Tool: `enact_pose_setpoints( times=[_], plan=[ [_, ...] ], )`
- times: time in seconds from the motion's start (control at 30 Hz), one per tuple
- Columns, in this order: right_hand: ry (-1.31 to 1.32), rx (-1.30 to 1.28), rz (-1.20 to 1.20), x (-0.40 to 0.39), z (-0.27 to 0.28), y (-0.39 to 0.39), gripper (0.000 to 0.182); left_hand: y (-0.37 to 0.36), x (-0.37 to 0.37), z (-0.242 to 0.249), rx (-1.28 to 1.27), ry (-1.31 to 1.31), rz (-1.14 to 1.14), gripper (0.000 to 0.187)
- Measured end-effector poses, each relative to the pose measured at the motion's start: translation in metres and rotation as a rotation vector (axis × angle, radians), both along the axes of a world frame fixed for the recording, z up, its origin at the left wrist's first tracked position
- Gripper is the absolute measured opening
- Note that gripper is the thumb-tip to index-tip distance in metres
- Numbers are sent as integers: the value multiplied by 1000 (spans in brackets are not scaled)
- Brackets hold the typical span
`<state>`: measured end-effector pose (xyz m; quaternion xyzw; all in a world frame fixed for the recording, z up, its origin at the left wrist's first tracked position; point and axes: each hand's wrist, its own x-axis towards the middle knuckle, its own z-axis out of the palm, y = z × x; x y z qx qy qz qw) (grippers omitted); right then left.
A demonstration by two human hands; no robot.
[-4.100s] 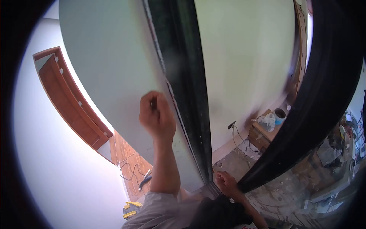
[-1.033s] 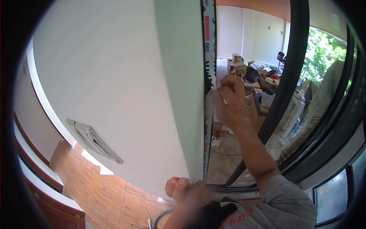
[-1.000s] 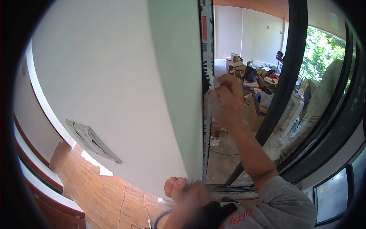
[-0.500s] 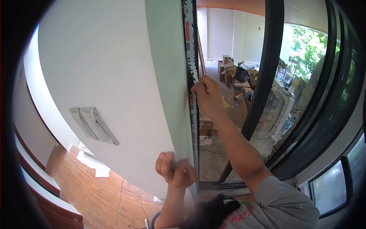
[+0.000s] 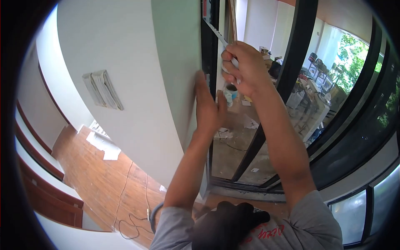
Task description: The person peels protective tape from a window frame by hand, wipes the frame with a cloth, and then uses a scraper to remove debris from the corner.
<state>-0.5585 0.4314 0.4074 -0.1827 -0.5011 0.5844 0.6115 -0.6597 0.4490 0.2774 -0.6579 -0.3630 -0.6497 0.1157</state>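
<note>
A strip of printed protective film (image 5: 215,32) is partly pulled away from the black window frame (image 5: 210,54). Its loose end is closed in the fingers of my right hand (image 5: 246,68), which is in front of the glass, a little right of the frame. Higher up, the film still lies on the frame. My left hand (image 5: 208,104) is lower, against the frame beside the pale green wall edge (image 5: 177,62). Its fingers point up and its thumb is apart; I see nothing held in it.
Left of the frame is a white wall with a covered switch plate (image 5: 102,89). Cables (image 5: 123,189) and white paper (image 5: 102,146) lie on the wood floor. Beyond the glass are clutter, scraps and a bucket (image 5: 231,88). A dark frame bar (image 5: 298,41) slants on the right.
My right hand has moved up and away from the frame, drawing the film off it. My left hand has risen from the wall to the frame and opened. The view has shifted.
</note>
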Motion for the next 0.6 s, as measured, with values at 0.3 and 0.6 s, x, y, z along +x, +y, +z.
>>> enact_pose_setpoints(
  times=[0.3,0.6],
  plan=[
    [-461,79,-451,15,-5,22,16,29,7,39,-328,-432,-209,44],
    [-952,621,-776,-2,-22,10,20,48,-6,148,-667,-877,-923,39]
  ],
)
